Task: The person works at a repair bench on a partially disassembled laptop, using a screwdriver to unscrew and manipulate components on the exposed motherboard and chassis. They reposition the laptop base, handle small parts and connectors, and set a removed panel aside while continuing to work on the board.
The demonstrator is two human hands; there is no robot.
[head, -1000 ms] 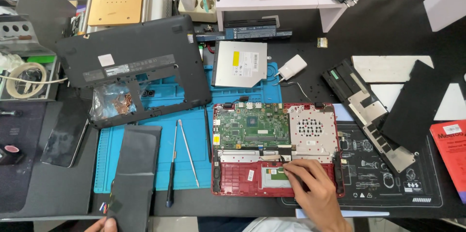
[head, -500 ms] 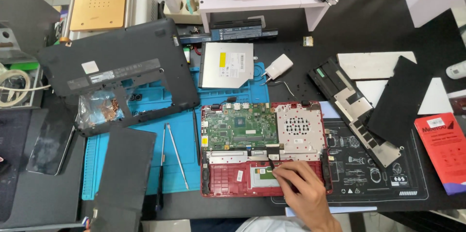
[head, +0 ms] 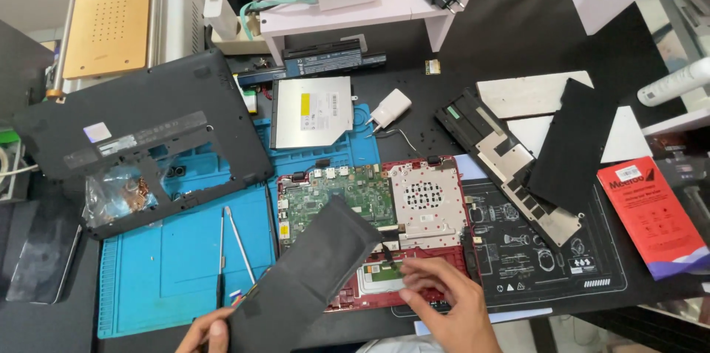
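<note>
1. The left hand (head: 205, 329), low at the frame's bottom edge, grips the near end of a flat black panel (head: 314, 273), which looks like a thin battery or cover sheet. The panel slants up and to the right, so its far corner overhangs the green motherboard (head: 336, 199).

2. The right hand (head: 451, 301) rests on the front of the opened red laptop base (head: 444, 260), fingers spread and lightly curled beside the pale touchpad plate (head: 381, 277). It clasps nothing that can be seen. Whether a fingertip pinches the small black cable near the panel's corner cannot be told.

3. To handle this well, I would keep the panel level and lift it clear of the board instead of dragging its edge across the components. A firmer hold nearer its middle would probably stop it from sagging.

4. The right hand seems best used to steady the base by its red frame, keeping fingertips off the connectors and the perforated metal shield (head: 425, 198).

5. Two slim screwdrivers (head: 231, 246) lie on the blue work mat (head: 159, 279) just left of the base. The black bottom cover (head: 140, 138) sits farther left, and an optical drive (head: 310, 110) lies behind the board, apart from both hands.
</note>
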